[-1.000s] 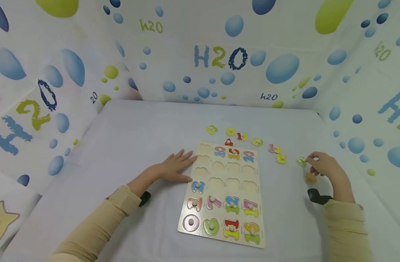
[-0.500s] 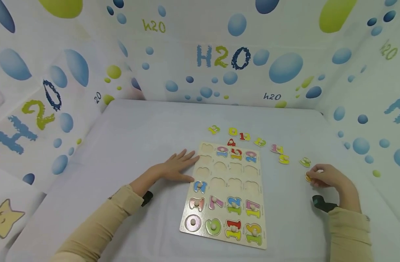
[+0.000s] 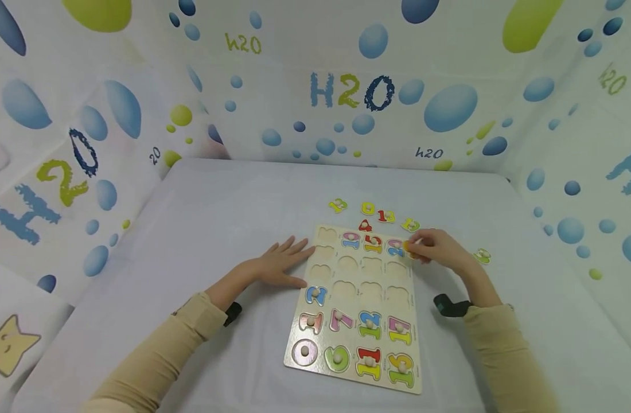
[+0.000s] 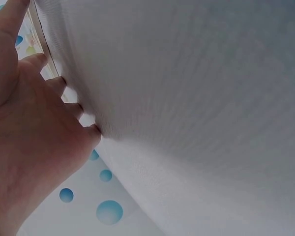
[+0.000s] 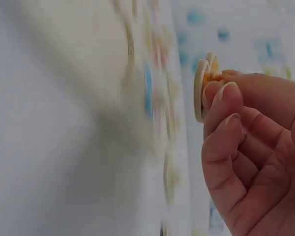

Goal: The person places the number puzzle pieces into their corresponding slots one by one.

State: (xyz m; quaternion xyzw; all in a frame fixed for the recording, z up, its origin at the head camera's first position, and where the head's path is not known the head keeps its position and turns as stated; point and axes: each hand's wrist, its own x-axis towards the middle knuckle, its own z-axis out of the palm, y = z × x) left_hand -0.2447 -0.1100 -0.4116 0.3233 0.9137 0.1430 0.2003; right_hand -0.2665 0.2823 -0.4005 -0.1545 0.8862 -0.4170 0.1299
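My left hand (image 3: 276, 265) lies with fingers spread on the white cloth, its fingertips and thumb touching the left edge of a wooden number puzzle board (image 3: 372, 267). Thumb and fingers of my right hand (image 3: 441, 250) pinch a yellow-orange knobbed number piece (image 5: 200, 91), held just over the board's upper right edge. Which number it bears is not readable, as the right wrist view shows it edge-on. Knobbed numbers fill the board's lower rows and most of its top row; the recesses between are bare. In the left wrist view, the left hand (image 4: 34, 132) meets the board's edge.
Loose number pieces lie behind the board, among them a red 4 (image 3: 365, 225), a 13 (image 3: 386, 216) and a yellow 8 (image 3: 367, 208). A green-yellow 3 (image 3: 482, 256) lies farther right. The right hand hides other pieces. Patterned cloth walls surround the table.
My right hand has picked up the yellow-orange piece from the cloth at the right and carried it left to the board. My left hand stays in place.
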